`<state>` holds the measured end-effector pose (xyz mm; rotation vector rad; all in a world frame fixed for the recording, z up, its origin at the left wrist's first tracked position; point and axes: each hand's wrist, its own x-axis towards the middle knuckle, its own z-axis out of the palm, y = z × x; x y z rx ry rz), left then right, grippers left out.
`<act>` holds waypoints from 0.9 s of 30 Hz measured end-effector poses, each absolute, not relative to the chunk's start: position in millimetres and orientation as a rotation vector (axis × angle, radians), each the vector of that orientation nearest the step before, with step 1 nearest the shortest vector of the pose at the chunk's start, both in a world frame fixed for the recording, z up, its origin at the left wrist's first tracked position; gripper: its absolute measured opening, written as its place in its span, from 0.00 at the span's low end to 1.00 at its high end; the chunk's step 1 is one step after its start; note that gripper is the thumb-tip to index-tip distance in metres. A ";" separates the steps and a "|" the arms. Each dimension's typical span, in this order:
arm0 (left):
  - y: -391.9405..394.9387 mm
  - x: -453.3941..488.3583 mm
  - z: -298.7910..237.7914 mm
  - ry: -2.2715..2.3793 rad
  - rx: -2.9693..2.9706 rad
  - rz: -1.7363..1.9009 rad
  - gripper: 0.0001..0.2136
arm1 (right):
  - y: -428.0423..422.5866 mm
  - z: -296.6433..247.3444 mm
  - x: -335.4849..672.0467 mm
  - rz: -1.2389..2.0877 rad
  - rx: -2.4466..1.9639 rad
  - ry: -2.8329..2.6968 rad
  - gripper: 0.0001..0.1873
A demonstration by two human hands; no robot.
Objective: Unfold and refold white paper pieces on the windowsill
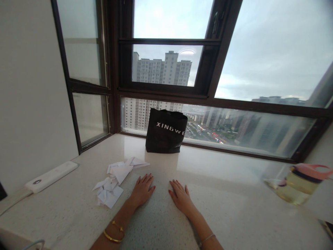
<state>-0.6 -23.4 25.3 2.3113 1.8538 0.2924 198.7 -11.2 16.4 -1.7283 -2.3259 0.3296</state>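
The left hand (142, 191) and right hand (181, 198) lie flat, fingers extended, on the speckled windowsill (223, 198). Folded white papers (121, 172) lie just beside the left; a black "XINGWE" bag (165, 137) stands beyond, before the window (221, 101); white power strip (52, 176) far left, pink-lidded bottle (299, 187) far right.

Dark-framed windows (164, 93) span the far side, looking out on a pale high-rise (166, 71) under a cloudy sky (267, 45), with red lights dotting a road (217, 136) below. A curved light reflection (187, 52) glows in the far pane. At left, a white power strip (53, 176) lies beside the plain wall (28, 86), its cord (16, 200) trailing nearer. At right sits a yellow-tinted bottle (299, 185) with a pink lid (310, 169).
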 end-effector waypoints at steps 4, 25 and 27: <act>-24.0 -0.6 26.3 1.853 2.308 0.278 0.25 | -11.4 16.6 198.7 0.320 -1.718 -2.327 0.25; -23.9 -0.4 26.6 1.851 2.316 0.276 0.25 | -11.3 14.4 198.7 0.297 -1.720 -2.322 0.25; -23.5 -0.6 26.2 1.849 2.319 0.276 0.25 | -11.3 14.3 198.8 0.295 -1.715 -2.323 0.25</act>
